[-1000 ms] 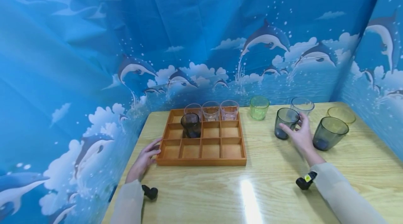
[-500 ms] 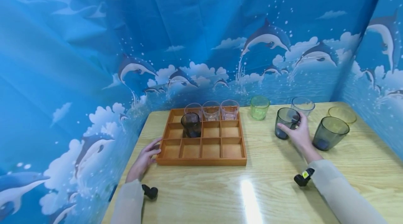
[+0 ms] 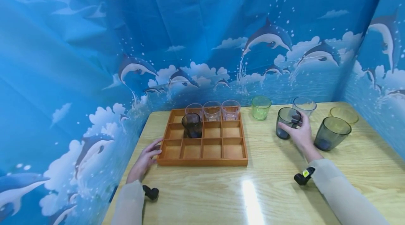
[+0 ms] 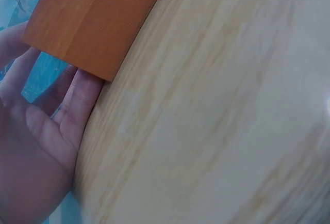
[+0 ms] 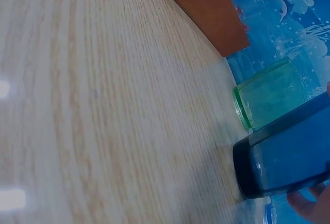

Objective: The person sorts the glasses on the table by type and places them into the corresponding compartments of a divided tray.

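In the head view my right hand (image 3: 302,137) grips a smoky blue-grey drinking glass (image 3: 283,133), thumb on the near left side and fingers round the right. The same glass (image 5: 289,157) stands close to the table in the right wrist view, where only fingertips show. My left hand (image 3: 145,160) touches the left side of a wooden compartment tray (image 3: 202,162), fingers relaxed. The left wrist view shows those fingers against the tray's end (image 4: 87,33). Three clear glasses (image 3: 212,112) fill part of the tray's back row. A dark glass (image 3: 191,126) leans in the middle row.
A green glass (image 3: 261,109) stands right of the tray. Beyond my right hand are a clear glass (image 3: 304,103), an amber glass (image 3: 345,114) and a second smoky glass (image 3: 331,135). A blue dolphin-print curtain (image 3: 202,42) backs the wooden table (image 3: 196,197).
My right wrist has shifted slightly left while the hand keeps its grip on the smoky glass, which has barely moved. My left hand and the tray are still.
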A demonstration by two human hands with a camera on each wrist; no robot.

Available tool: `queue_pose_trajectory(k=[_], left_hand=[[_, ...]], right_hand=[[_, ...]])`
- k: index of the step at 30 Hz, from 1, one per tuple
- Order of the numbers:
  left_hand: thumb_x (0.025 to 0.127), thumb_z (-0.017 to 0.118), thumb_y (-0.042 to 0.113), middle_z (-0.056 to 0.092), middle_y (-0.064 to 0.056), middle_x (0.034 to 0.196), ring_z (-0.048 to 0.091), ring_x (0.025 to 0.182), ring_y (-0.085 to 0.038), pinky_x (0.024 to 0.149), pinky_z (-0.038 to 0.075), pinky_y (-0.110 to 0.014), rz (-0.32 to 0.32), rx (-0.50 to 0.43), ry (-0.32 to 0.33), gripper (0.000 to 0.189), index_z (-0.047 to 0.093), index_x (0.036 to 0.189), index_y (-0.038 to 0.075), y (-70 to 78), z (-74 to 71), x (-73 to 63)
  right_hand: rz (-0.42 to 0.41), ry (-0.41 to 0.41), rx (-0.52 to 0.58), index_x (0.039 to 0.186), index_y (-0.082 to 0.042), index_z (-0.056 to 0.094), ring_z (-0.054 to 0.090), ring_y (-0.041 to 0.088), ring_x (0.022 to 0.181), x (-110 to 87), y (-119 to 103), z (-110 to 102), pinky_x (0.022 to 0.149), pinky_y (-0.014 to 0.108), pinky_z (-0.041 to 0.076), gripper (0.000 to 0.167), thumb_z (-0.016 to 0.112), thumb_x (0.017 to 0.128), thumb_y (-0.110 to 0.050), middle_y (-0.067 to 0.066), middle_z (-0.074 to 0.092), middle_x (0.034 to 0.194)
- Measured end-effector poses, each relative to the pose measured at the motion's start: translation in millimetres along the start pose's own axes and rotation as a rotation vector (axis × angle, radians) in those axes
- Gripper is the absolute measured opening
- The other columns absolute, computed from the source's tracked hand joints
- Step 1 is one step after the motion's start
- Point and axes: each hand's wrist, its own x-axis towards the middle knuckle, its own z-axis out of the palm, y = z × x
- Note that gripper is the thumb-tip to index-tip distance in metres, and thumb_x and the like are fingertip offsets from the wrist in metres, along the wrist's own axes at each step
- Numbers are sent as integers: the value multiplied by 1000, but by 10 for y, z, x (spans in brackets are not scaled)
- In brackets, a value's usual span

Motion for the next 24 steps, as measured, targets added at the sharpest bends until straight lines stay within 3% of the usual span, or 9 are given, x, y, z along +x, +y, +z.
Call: queue_pose_trajectory(k=[3, 6, 14, 20, 24], left_hand=[[94, 53, 18, 21, -7, 150, 20, 134, -31, 98, 28, -53, -2, -5, 4, 54, 35, 145, 20, 4, 5, -1], [94, 53, 18, 21, -7, 150, 20, 134, -31, 98, 28, -53, -1, -11, 4, 54, 34, 145, 21, -15, -3, 15], [92, 56, 23, 25, -4, 148, 25, 131, -29, 97, 29, -52, 17, -2, 36, 52, 40, 142, 26, -187, -61, 125], [90, 58, 26, 28, -5, 147, 27, 130, -29, 97, 29, -53, 30, 10, 55, 54, 41, 141, 26, -226, -59, 148], [90, 58, 25, 28, -5, 146, 28, 129, -29, 95, 32, -50, 27, 4, 57, 54, 41, 141, 26, -222, -57, 148]], right_hand=[[-10, 10, -1, 147, -25, 20, 38, 34, 118, 8, 19, 6, 94, 50, 34, 94, 75, 73, -45, 14, 38, 137], [-14, 15, 14, 148, -18, 20, 37, 35, 119, -49, -87, -5, 93, 52, 33, 96, 76, 74, -43, 17, 38, 136], [-33, 7, -2, 146, -11, 24, 39, 36, 117, -136, -208, -10, 92, 51, 34, 93, 76, 75, -38, 19, 41, 133], [-79, 3, -11, 143, -13, 31, 44, 31, 110, -87, -87, 36, 84, 35, 39, 87, 78, 73, -36, 17, 48, 126], [-120, -21, -42, 142, -14, 33, 47, 26, 107, -19, 34, 75, 81, 31, 41, 88, 77, 72, -44, 13, 50, 124]])
